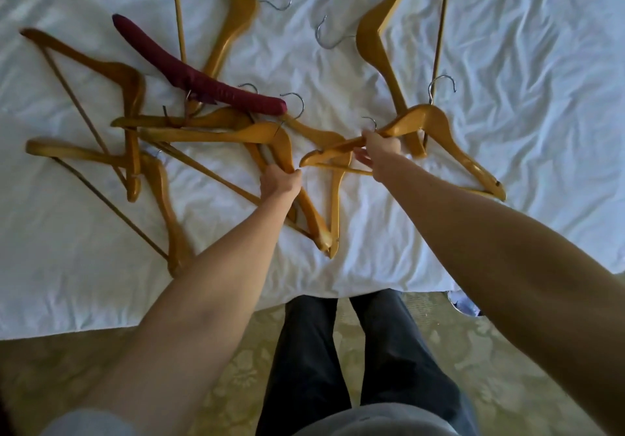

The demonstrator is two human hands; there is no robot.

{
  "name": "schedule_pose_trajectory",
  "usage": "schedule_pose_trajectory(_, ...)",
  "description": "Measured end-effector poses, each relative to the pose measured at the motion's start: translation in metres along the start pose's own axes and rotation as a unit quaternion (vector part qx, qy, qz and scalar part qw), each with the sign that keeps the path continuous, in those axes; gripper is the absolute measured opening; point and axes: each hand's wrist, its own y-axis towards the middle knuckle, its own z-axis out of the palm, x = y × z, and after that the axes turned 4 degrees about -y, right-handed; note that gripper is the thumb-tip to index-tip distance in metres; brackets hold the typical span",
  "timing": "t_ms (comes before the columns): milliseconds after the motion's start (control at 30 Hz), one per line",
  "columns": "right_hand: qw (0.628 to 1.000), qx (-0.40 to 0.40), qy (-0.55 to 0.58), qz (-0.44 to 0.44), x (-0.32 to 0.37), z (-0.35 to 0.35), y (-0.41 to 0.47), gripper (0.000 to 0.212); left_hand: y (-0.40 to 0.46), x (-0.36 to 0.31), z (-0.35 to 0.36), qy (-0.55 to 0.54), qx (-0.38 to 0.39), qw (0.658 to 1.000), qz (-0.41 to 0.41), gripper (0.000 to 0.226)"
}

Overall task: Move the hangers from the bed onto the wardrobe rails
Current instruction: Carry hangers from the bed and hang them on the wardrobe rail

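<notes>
White rumpled bed sheet (507, 80) with wooden hangers (233, 29) scattered on it, plus a maroon padded hanger (189, 75); left hand (280, 182) curled round one wooden hanger's arm (270, 138); right hand (378, 149) gripping another wooden hanger (426, 121) near its neck; dark trousers (338, 351) and patterned carpet (490, 351) below.

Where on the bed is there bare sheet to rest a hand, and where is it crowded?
Bare sheet runs right of the rightmost wooden hanger, held by the right hand, and along the near edge below the left hand. The left-centre pile round the maroon padded hanger is crowded.
</notes>
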Motion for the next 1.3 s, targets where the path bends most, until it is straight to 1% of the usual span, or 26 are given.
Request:
schedule_pose_trajectory(100,1.000,-0.025,-0.009,-0.007,-0.005,-0.006,-0.018,0.020,-0.009,0.001,-0.004,-0.024,-0.004,1.000,0.002,0.044)
schedule_pose_trajectory(233,0.993,-0.060,-0.084,-0.049,-0.030,-0.019,-0.060,0.014,-0.048,-0.004,-0.022,-0.045,-0.017,0.998,0.032,0.037)
schedule_pose_trajectory(300,0.986,-0.082,-0.123,-0.081,-0.043,-0.027,-0.088,0.018,-0.069,-0.002,-0.034,-0.056,-0.047,0.996,0.050,0.031)
schedule_pose_trajectory(333,0.981,-0.094,-0.141,-0.099,-0.049,-0.031,-0.103,0.023,-0.080,-0.001,-0.042,-0.068,-0.060,0.994,0.062,0.027)
schedule_pose_trajectory(367,0.976,-0.102,-0.155,-0.115,-0.055,-0.036,-0.118,0.027,-0.090,0.002,-0.050,-0.078,-0.065,0.992,0.074,0.025)
schedule_pose_trajectory(400,0.971,-0.105,-0.169,-0.130,-0.060,-0.041,-0.134,0.026,-0.101,0.005,-0.058,-0.085,-0.066,0.991,0.083,0.024)
schedule_pose_trajectory(500,0.960,-0.090,-0.200,-0.175,-0.068,-0.052,-0.175,0.016,-0.131,0.013,-0.082,-0.114,-0.053,0.987,0.105,0.026)
schedule_pose_trajectory(567,0.953,-0.076,-0.206,-0.210,-0.072,-0.060,-0.203,0.020,-0.153,0.017,-0.102,-0.153,-0.040,0.981,0.110,0.027)
schedule_pose_trajectory(700,0.938,-0.035,-0.206,-0.275,-0.069,-0.072,-0.253,0.034,-0.192,0.030,-0.132,-0.212,-0.006,0.973,0.093,0.033)
schedule_pose_trajectory(767,0.925,-0.015,-0.212,-0.314,-0.067,-0.078,-0.274,0.037,-0.212,0.038,-0.144,-0.244,0.002,0.966,0.090,0.029)
schedule_pose_trajectory(867,0.897,-0.009,-0.241,-0.371,-0.064,-0.084,-0.295,0.044,-0.237,0.047,-0.152,-0.270,0.004,0.958,0.102,0.024)
schedule_pose_trajectory(967,0.858,0.019,-0.285,-0.427,-0.061,-0.088,-0.317,0.033,-0.264,0.059,-0.159,-0.290,-0.004,0.950,0.119,0.025)
schedule_pose_trajectory(1067,0.805,0.058,-0.328,-0.491,-0.065,-0.087,-0.332,0.022,-0.286,0.080,-0.165,-0.329,-0.027,0.936,0.118,0.027)
schedule_pose_trajectory(1133,0.766,0.104,-0.351,-0.528,-0.069,-0.084,-0.342,0.014,-0.297,0.097,-0.170,-0.363,-0.055,0.924,0.109,0.029)
schedule_pose_trajectory(1200,0.727,0.163,-0.371,-0.554,-0.077,-0.077,-0.359,0.011,-0.307,0.120,-0.175,-0.408,-0.085,0.905,0.086,0.031)
schedule_pose_trajectory(1300,0.684,0.243,-0.397,-0.561,-0.094,-0.061,-0.390,0.021,-0.326,0.158,-0.185,-0.470,-0.117,0.872,0.070,0.029)
